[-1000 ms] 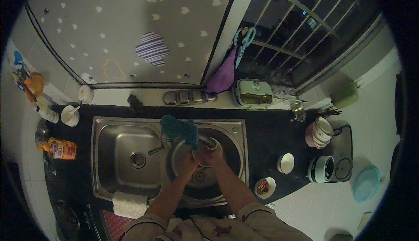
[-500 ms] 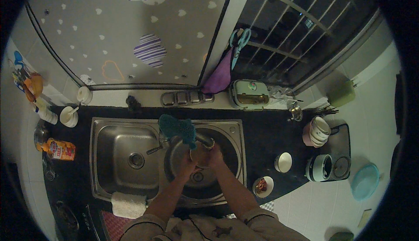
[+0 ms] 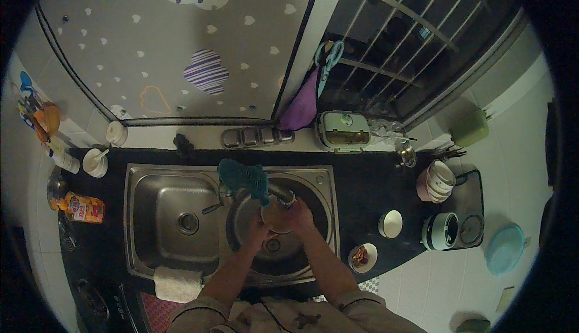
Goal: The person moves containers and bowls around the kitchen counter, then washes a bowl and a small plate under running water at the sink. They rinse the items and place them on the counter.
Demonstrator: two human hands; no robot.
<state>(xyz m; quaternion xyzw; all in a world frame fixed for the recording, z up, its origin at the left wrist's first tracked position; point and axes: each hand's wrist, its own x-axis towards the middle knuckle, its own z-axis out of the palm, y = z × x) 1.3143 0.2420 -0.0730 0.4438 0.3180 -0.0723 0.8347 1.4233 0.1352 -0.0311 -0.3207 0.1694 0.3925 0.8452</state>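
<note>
Over the right-hand basin (image 3: 327,227) of the steel sink, I hold a bowl (image 3: 277,217), round and pale brownish, between both hands. My left hand (image 3: 258,232) is closed on its near left side, and my right hand (image 3: 300,217) grips the right side by the faucet's end. The faucet (image 3: 280,194) reaches down to the bowl's far right edge. A teal mesh cloth (image 3: 244,179) drapes over the faucet's base. The fingers beneath the bowl are mostly hidden, and its inside is too dim to make out.
The left basin (image 3: 172,200) adjoins on the left, with a pale towel (image 3: 178,283) over its front edge. An orange bottle (image 3: 85,207) lies farther left. Right of the sink are a white bowl (image 3: 391,224), a bowl with brownish food (image 3: 363,257) and stacked bowls (image 3: 439,182).
My right hand has shifted slightly to the right and around the bowl's rim, near the faucet's end. Both hands keep the bowl over the basin.
</note>
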